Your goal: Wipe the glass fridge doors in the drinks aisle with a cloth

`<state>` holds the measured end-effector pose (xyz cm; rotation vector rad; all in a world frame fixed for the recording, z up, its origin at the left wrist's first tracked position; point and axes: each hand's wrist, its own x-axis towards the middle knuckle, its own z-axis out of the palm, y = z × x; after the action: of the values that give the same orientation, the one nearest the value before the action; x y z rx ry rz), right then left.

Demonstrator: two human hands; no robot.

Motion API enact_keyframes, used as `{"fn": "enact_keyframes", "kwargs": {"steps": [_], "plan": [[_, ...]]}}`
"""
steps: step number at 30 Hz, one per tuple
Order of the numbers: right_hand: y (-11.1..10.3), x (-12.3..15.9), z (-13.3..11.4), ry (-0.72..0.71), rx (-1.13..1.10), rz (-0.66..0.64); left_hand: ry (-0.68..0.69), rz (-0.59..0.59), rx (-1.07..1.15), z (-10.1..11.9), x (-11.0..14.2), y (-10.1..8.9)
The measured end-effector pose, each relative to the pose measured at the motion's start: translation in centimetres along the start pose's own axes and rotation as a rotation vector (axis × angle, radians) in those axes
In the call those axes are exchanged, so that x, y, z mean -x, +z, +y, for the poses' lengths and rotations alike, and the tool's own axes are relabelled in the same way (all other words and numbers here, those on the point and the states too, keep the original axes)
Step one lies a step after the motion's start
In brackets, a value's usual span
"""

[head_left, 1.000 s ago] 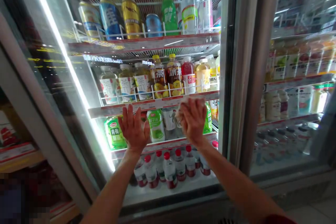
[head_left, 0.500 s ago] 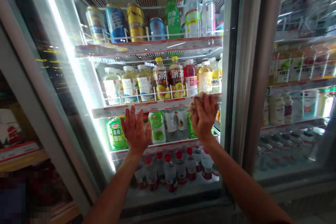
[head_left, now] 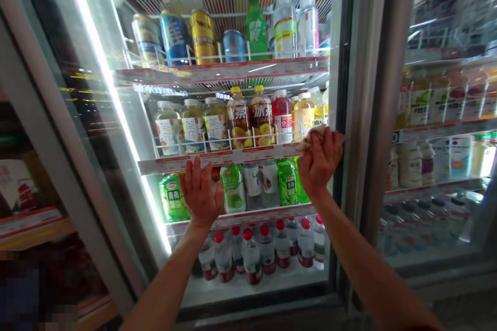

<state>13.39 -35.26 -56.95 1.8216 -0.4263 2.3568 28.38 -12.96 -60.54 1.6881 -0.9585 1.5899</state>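
Observation:
My left hand lies flat with fingers stretched on the glass door of a lit drinks cooler, in front of the lower shelves. Under my right hand a pale, crumpled cloth is pressed to the same glass, close to the door's right frame. Part of the cloth is hidden beneath the fingers. Behind the glass, between the hands, stand a green-labelled bottle and a green pouch.
Cans and bottles line the upper shelf; iced tea bottles and others fill the middle. Red-capped water bottles stand at the bottom. A bright light strip runs down the left. Another cooler door adjoins on the right.
My right hand has slid right with the cloth along the glass, up to the door frame, uncovering the green pouch behind. My left hand stays in place.

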Motion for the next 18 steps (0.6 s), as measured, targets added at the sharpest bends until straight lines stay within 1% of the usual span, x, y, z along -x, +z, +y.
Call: {"fn": "enact_keyframes", "kwargs": {"steps": [2,4,5,6,7,8,9,10,12,14,15,16,17,18], "plan": [[0.5,0.8,-3.2,-0.085,-0.066,-0.086,0.006,-0.001,-0.008,0.0,0.0,-0.1],[0.8,2.0,-6.4,-0.243,-0.133,-0.220,0.018,0.007,-0.014,-0.1,0.0,-0.1],[0.8,2.6,-7.6,-0.332,-0.160,-0.283,0.029,0.014,-0.019,-0.1,-0.1,-0.1],[0.8,2.9,-8.2,-0.413,-0.181,-0.335,0.042,0.022,-0.023,-0.2,-0.1,-0.1],[0.6,3.1,-8.2,-0.472,-0.197,-0.368,0.053,0.027,-0.028,-0.2,-0.1,-0.1],[0.5,3.0,-7.6,-0.494,-0.203,-0.374,0.059,0.028,-0.033,-0.2,-0.1,-0.1],[0.3,2.6,-6.5,-0.468,-0.196,-0.350,0.061,0.024,-0.038,-0.2,-0.1,-0.1],[0.2,2.0,-5.0,-0.406,-0.174,-0.300,0.058,0.018,-0.041,-0.2,0.0,-0.1],[0.1,0.5,-1.8,-0.210,-0.097,-0.152,0.049,0.008,-0.040,-0.2,0.0,-0.1],[0.3,-1.0,0.4,-0.028,-0.019,-0.018,0.046,0.010,-0.043,-0.1,0.0,0.0],[0.5,-1.5,0.6,0.021,0.000,0.019,0.046,0.016,-0.047,-0.1,0.0,0.0],[0.7,-1.7,0.2,0.035,0.002,0.029,0.048,0.021,-0.052,-0.1,0.0,0.0],[0.9,-1.5,-0.8,0.014,-0.012,0.011,0.052,0.024,-0.058,0.0,0.0,0.0],[1.1,-0.9,-2.3,-0.039,-0.037,-0.032,0.058,0.030,-0.063,0.0,-0.1,0.0]]}}
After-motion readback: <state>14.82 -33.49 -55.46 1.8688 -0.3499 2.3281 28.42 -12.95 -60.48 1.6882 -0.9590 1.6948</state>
